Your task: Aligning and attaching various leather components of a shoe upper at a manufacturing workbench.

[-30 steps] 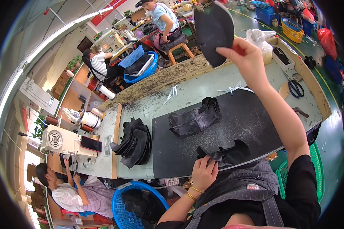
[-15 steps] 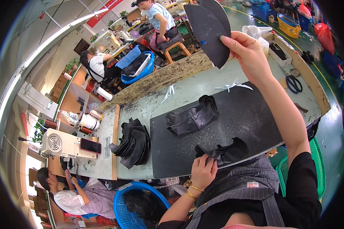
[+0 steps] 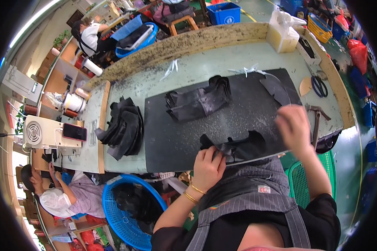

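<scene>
Black, thin and sheet-like, a notched strip is being gripped near its left end by the left hand, whose fingers are being bunched over it at the near edge of the work mat; the thumb is being hidden from view. Its long axis is running left to right along that edge, with the free right end pointing toward the right hand. Over the mat's right side that hand is hanging, its fingers being loosely curled but blurred, so whether anything is being pinched cannot be told. To the left, off the mat, a fanned stack of black pieces is resting on the worktable. Farther in, a second stack of curved black pieces is lying across the mat. Just beyond the right fingertips, a pale-edged black panel is lying at the far right corner, its long axis slanting from far left to near right, toward the right hand; the left is being placed well apart from it. Behind the mat's far edge, white ties are being seen in a loose bunch.
</scene>
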`<state>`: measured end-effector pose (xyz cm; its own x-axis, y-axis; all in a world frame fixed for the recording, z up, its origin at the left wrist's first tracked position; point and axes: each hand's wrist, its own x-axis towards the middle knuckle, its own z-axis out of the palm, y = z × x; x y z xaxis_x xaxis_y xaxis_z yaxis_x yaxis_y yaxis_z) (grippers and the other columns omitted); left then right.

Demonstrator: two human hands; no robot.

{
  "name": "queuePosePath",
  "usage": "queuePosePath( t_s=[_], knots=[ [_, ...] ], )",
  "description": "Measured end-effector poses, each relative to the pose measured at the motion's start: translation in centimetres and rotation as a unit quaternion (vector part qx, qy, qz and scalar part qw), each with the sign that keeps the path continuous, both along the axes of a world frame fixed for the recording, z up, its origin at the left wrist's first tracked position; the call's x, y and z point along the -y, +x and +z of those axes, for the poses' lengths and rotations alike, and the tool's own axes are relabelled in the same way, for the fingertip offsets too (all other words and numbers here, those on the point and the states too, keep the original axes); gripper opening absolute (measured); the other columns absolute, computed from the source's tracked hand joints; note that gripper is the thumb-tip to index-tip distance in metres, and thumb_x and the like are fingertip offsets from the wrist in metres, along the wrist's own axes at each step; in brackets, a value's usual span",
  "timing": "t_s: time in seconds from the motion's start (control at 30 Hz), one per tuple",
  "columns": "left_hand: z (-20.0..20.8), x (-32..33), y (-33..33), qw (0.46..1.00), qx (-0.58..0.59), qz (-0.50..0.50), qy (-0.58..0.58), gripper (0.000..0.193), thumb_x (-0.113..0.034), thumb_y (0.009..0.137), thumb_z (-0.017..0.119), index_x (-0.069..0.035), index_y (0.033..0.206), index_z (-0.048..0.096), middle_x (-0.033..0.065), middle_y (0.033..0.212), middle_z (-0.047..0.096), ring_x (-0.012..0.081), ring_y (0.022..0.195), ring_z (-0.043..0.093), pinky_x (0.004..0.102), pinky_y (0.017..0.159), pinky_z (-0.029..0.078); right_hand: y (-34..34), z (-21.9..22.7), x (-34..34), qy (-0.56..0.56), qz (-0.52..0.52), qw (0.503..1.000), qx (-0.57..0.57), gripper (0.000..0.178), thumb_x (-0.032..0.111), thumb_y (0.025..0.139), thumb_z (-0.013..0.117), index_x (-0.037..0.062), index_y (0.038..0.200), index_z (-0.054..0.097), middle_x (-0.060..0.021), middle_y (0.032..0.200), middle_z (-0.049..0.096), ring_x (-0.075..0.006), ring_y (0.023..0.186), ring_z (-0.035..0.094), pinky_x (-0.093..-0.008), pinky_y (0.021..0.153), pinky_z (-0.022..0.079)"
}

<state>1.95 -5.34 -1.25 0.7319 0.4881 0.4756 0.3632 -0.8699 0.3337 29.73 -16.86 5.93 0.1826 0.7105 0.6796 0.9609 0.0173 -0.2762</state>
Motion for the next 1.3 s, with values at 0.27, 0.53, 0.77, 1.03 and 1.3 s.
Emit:
queuePosePath(
  t_s=[0.27,0.53,0.77,1.03,1.3],
  knots=[
    [1.1,-2.1,0.8,0.997,-0.017,-0.055,-0.046,0.026,-0.007,0.08,0.071,-0.001,0.105,0.07,0.0148,0.113,0.064,0.0345,0.099,0.058,0.0417,0.089,0.051,-11.0,-4.2,-4.0,-0.17,0.095,0.981,0.0,0.015,0.012,0.078,0.066,0.0035,0.086,0.056,-0.0091,0.085,0.059,-0.0282,0.081,0.06,-0.0382,0.069,0.053],
    [0.1,-1.5,0.3,0.998,0.028,-0.03,-0.042,0.026,-0.011,0.084,0.072,-0.002,0.109,0.072,0.0103,0.109,0.066,0.0297,0.097,0.059,0.0389,0.087,0.052,-9.8,-4.1,-5.1,-0.174,0.081,0.974,-0.122,0.007,0.011,0.089,0.064,0.0042,0.091,0.066,-0.0123,0.079,0.067,-0.0342,0.075,0.065,-0.0432,0.069,0.054],
    [-0.9,-1.6,0.3,0.996,0.046,-0.042,-0.068,0.031,-0.012,0.085,0.071,-0.003,0.115,0.071,0.0107,0.111,0.065,0.0303,0.098,0.059,0.0391,0.088,0.052,-10.3,-4.5,-4.8,-0.166,0.082,0.977,-0.109,0.009,0.011,0.09,0.064,0.0036,0.096,0.064,-0.0129,0.081,0.068,-0.0336,0.075,0.065,-0.0435,0.067,0.054],
    [-0.9,-1.5,0.3,0.997,0.025,-0.038,-0.06,0.035,-0.013,0.085,0.071,-0.001,0.118,0.07,0.0108,0.113,0.063,0.0295,0.099,0.058,0.0384,0.088,0.052,-10.5,-4.1,-5.3,-0.231,0.062,0.967,-0.089,0.008,0.011,0.091,0.063,0.0042,0.091,0.058,-0.0125,0.074,0.064,-0.0333,0.072,0.064,-0.0438,0.065,0.053],
    [-0.6,-2.5,0.3,0.994,0.038,-0.039,-0.099,0.023,-0.01,0.081,0.072,0.001,0.101,0.073,0.0144,0.112,0.064,0.031,0.094,0.06,0.0392,0.085,0.052,-10.4,-3.9,-5.2,-0.223,0.168,0.956,-0.086,0.012,0.007,0.082,0.064,0.0022,0.091,0.058,-0.0117,0.095,0.066,-0.0308,0.088,0.064,-0.0424,0.069,0.055]
  ],
)
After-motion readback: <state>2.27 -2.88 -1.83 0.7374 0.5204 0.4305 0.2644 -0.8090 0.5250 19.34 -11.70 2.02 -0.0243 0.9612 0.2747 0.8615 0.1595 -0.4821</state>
